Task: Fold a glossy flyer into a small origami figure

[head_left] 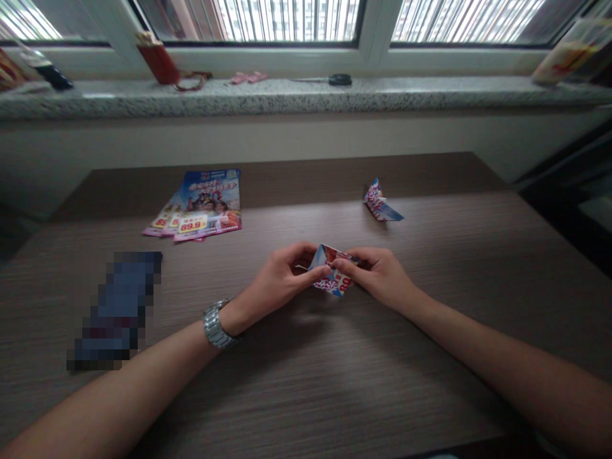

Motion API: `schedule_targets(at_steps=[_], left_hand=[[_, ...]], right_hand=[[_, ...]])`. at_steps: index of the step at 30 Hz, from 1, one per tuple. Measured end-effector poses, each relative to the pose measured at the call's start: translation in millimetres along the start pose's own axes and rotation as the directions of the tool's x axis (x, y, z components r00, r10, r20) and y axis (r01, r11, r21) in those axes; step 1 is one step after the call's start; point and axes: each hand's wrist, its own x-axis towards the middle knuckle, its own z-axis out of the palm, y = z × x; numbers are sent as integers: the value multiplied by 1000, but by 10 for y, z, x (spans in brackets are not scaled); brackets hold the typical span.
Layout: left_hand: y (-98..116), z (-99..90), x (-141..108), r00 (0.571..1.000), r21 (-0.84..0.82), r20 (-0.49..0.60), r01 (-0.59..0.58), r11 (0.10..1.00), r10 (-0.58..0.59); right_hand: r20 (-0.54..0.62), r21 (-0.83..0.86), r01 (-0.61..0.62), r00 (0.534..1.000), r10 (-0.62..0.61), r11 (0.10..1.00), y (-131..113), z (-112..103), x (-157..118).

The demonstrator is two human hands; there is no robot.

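A small folded piece of printed paper (340,282), coloured blue, red and white, is held between both hands above the table. My left hand (292,271) pinches its left side, thumb on top and fingers behind. On the right side, my right hand (377,271) grips it the same way, its thumb lying across the front. The fingertips behind the paper are hidden. Farther back and to the right, a folded paper shape (381,205) with similar print rests on the table. A silver watch is on the left wrist.
Several printed flyers (213,204) lie overlapping at the back left of the wooden table (296,395). A blurred dark flat object (119,309) lies near the left forearm. The stone sill (268,99) holds a red container (160,60) and small items.
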Motion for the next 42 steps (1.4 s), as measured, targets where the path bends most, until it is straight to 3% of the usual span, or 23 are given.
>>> schedule_targets(at_steps=[10, 18, 24, 30, 42], left_hand=[[-27, -12, 9, 998, -65, 51, 52, 997, -48], [28, 5, -13, 1000, 18, 16, 25, 1000, -25], [-3, 12, -6, 1000, -26, 16, 13, 1000, -13], [8, -25, -3, 999, 58, 8, 43, 997, -43], [77, -66, 13, 998, 32, -17, 63, 997, -63]], right_hand=[[10, -4, 4, 1000, -4, 1000, -14, 12, -6], [73, -4, 20, 997, -19, 1000, 23, 27, -9], [9, -58, 43, 999, -42, 997, -9, 3, -6], [-75, -28, 27, 997, -29, 999, -26, -36, 5], [-51, 36, 59, 997, -58, 998, -23, -71, 10]])
